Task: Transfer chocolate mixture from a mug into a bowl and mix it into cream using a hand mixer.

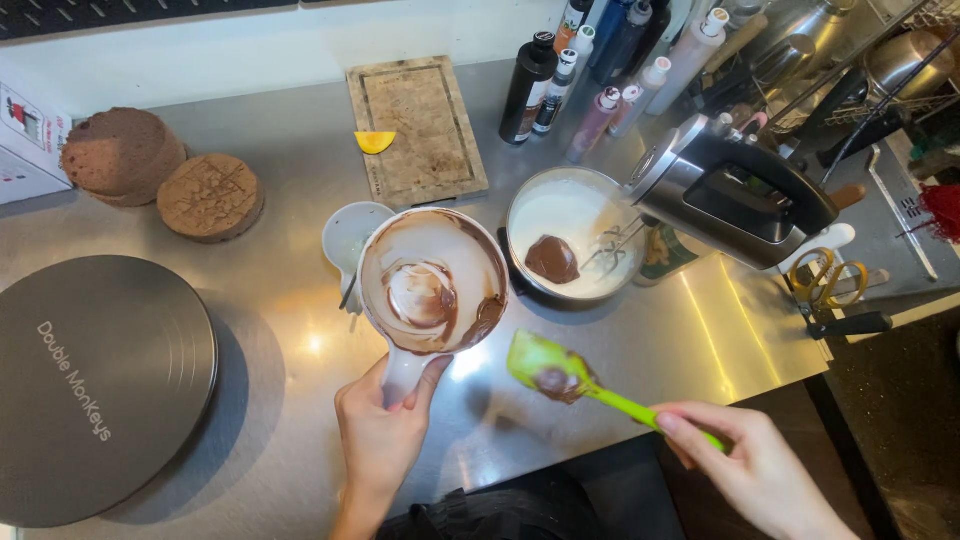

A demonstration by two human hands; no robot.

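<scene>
Near the front edge of the steel table (280, 420), the left hand (385, 435) grips the handle of a white jug (432, 282), its fingers wrapped tight around it, and holds the jug tilted so that its inside faces up. Chocolate smears coat the jug's wall, with a pale patch at the bottom. The right hand (755, 470), at the front right corner, holds a green spatula (570, 378) by the end of its handle, fingers pinched around it; the blade carries a dab of chocolate and hangs above the table, just right of the jug and apart from it.

Behind the spatula, toward the middle of the table, stands a metal bowl (570, 235) of white cream with a lump of chocolate lying in it. A hand mixer (730, 185) leans in from the right, its beaters dipping into the cream. A small white cup (352, 232) sits just behind the jug on its left.

Along the back edge lie a wooden board (415, 130) with an orange wedge (375, 141) on its left rim, and a cluster of bottles (590, 80). At the back left corner stand two brown cakes (160, 175), side by side. A round dark turntable (90, 390) fills the front left corner. Yellow scissors (825, 280) lie at the right edge.
</scene>
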